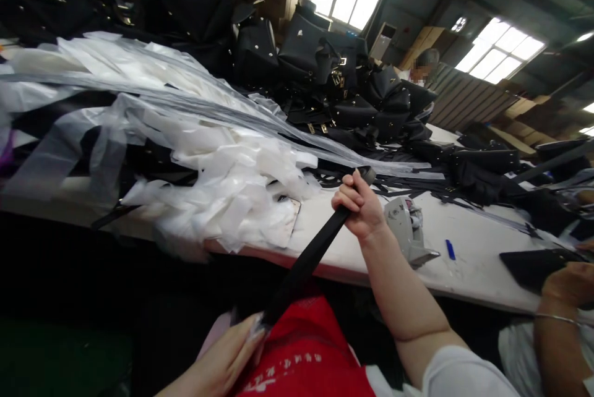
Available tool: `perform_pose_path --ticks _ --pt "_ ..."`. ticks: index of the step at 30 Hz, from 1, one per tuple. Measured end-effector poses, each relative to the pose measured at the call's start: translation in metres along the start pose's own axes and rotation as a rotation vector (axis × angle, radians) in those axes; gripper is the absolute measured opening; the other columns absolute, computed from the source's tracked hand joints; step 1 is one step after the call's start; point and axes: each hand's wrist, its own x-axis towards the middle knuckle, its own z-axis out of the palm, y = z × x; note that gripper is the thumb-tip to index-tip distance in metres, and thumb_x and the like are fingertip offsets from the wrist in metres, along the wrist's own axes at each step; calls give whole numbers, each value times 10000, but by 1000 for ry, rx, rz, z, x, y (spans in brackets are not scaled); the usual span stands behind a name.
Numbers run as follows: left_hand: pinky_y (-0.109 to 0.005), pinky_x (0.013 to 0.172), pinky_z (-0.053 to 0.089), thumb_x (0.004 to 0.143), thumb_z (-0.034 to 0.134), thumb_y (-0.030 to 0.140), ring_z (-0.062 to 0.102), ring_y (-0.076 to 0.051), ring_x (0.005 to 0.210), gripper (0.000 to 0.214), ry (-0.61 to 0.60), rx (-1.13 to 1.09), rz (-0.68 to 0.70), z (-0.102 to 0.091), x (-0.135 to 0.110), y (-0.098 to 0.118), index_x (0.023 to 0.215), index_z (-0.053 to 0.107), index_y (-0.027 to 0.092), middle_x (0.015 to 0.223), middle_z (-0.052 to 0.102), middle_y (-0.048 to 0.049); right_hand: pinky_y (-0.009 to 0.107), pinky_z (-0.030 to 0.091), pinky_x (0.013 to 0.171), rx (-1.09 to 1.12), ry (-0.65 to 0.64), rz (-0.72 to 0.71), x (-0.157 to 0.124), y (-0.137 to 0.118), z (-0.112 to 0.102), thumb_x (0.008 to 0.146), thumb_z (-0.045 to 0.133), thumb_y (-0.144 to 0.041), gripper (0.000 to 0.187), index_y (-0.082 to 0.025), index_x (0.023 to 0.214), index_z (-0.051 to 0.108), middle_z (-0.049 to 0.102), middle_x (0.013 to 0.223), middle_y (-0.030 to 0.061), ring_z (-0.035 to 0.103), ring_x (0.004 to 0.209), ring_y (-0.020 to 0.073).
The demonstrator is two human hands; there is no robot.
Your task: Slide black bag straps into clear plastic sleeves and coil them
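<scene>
A long black strap (309, 261) runs taut and slanting between my two hands, in front of the table edge. Its upper end is wrapped in my right hand (361, 206), whose fingers are closed around it, with a loop showing above the fist. Low down, close to the red apron (310, 347), my left hand (241, 341) grips the other end. A bit of clear plastic shows at those fingers, partly hidden. Left of the strap lies a heap of white plastic film wraps (223, 168) on the white table (343, 251).
Black handbags (301, 44) with gold fittings pile up at the back. A grey tape dispenser (403, 227) and a blue pen-like object (450, 249) are right of my forearm. A phone-like object (290, 224) lies by the film. A co-worker's arm (561, 316) is at far right.
</scene>
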Motion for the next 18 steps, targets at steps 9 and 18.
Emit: perform_pose_path --ticks 9,18 --pt "-257 750 438 1031 238 451 531 -144 709 425 -106 -63 54 -12 26 31 837 515 193 783 574 -3 224 422 580 -205 -88 55 -19 25 21 888 641 -348 168 -202 812 607 167 454 -123 152 392 56" --pt "-279 774 434 1038 233 413 529 -152 739 410 -77 -85 177 -15 48 60 851 523 190 818 585 -17 219 415 545 -291 -83 -36 -26 31 30 938 563 -434 266 -215 789 581 157 440 -116 170 368 58"
